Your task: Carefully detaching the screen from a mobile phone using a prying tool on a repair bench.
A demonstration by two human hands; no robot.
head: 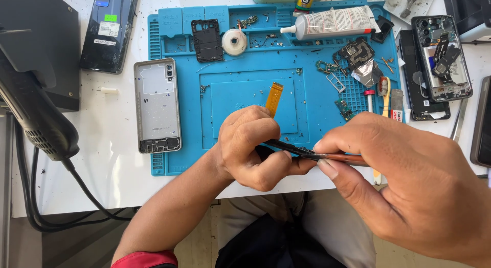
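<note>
My left hand point(253, 147) grips a thin dark phone part point(289, 146) edge-on, over the near edge of the blue repair mat point(179, 145). An orange flex ribbon point(274, 98) sticks up from behind its fingers. My right hand point(404, 181) pinches a slim reddish-brown tool point(340, 157) whose tip meets the dark part. A silver phone back frame point(157, 105) lies on the mat's left edge.
On the mat lie a glue tube point(335, 22), a tape roll point(234, 41), a black inner cover point(207, 40) and small boards. A dark phone point(109, 30) and hot-air handle point(36, 119) lie left. An opened phone point(442, 58) rests right.
</note>
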